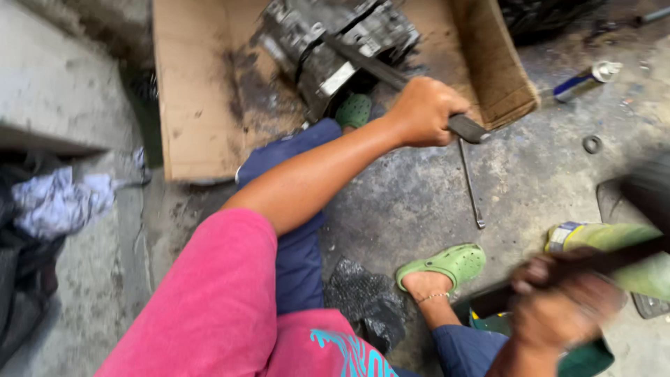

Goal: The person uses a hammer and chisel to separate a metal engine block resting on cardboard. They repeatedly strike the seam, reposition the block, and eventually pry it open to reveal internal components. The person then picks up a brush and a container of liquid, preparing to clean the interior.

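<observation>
A person seated on a stained concrete floor point(419, 202) works at a grimy metal engine part point(328, 42) lying on flattened cardboard point(195, 91) at twelve o'clock. The left hand point(426, 112) is closed tight round the handle end of a long dark metal bar point(391, 73), whose far end rests against the part's underside. At five o'clock the right hand point(558, 300), blurred, is wrapped round a dark tool handle point(614, 262); its head cannot be made out. The work appears to be at the prying or driving stage, and any next move would call for the bar held firmly against the casting. A slim wrench point(471, 185) lies just below the left hand, a spray can point(583, 80) at two o'clock, green clogs point(447, 265) on the feet.
</observation>
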